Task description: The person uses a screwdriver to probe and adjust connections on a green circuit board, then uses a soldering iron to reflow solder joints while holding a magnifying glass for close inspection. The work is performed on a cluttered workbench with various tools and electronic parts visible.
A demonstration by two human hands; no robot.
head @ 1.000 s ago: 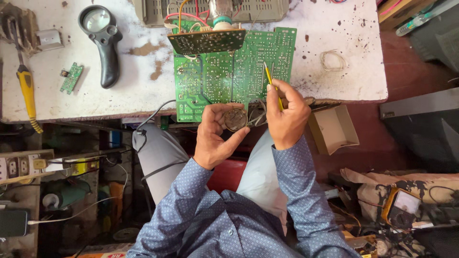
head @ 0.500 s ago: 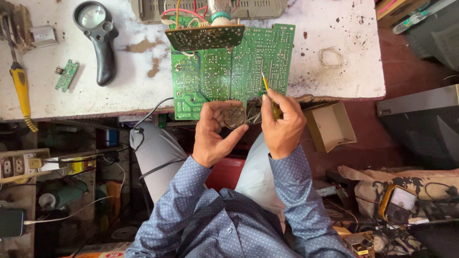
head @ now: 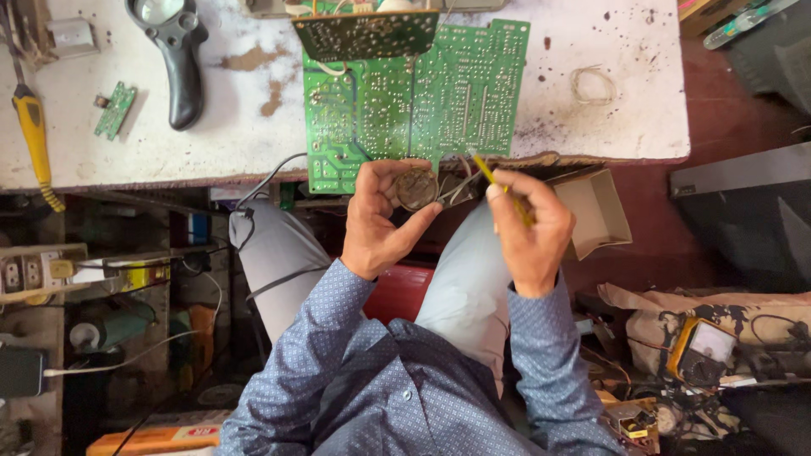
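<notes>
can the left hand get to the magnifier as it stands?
Probably not right away. The left hand is wrapped around a small round tin at the table's near edge. The magnifier lies up-left on the white table with bare tabletop between, so the path looks free once the tin is put down.

Both forearms reached forward, close together; the left hand (head: 384, 215) cupped with fingers curled, the right hand (head: 528, 228) pinched shut.
</notes>
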